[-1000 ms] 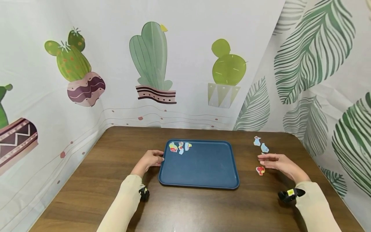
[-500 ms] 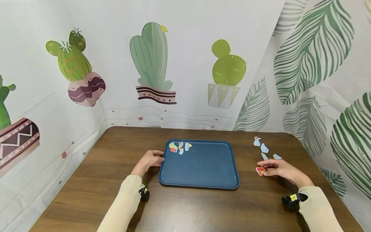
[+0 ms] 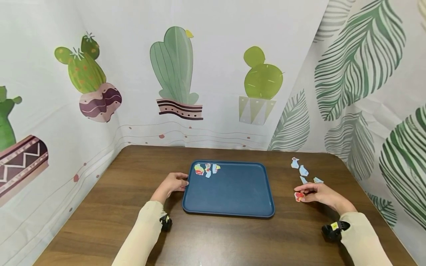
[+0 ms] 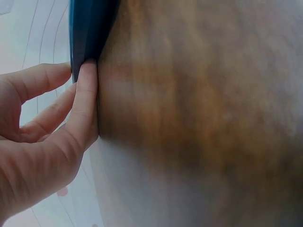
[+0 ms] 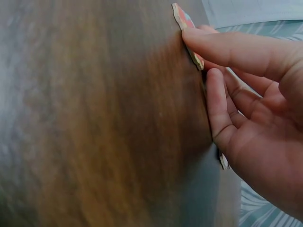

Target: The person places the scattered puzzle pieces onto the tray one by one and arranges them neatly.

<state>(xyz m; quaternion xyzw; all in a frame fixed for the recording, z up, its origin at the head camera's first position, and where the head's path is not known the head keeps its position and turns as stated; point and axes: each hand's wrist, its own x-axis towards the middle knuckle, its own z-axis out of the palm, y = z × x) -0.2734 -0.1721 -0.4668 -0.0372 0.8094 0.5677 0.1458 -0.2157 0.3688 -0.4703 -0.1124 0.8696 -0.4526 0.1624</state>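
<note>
A blue tray (image 3: 233,192) lies in the middle of the wooden table (image 3: 133,166). Three colourful paper pieces (image 3: 208,169) sit in its far left corner. My left hand (image 3: 184,181) holds the tray's left rim (image 4: 87,28) between thumb (image 4: 85,99) and index finger. Right of the tray, my right hand (image 3: 302,195) pinches a red and yellow piece (image 3: 298,197) that lies on the table. In the right wrist view my index finger (image 5: 222,45) lies on top of this piece (image 5: 182,16) and the thumb is at its edge.
Several pale blue pieces (image 3: 303,170) lie on the table just beyond my right hand, one more (image 3: 317,180) beside it. Printed curtains close in the table at the back and on both sides. The table's right corner is rounded.
My right hand has drawn back toward me and closed on the red piece, uncovering two pale blue pieces behind it. The left hand and tray have not moved.
</note>
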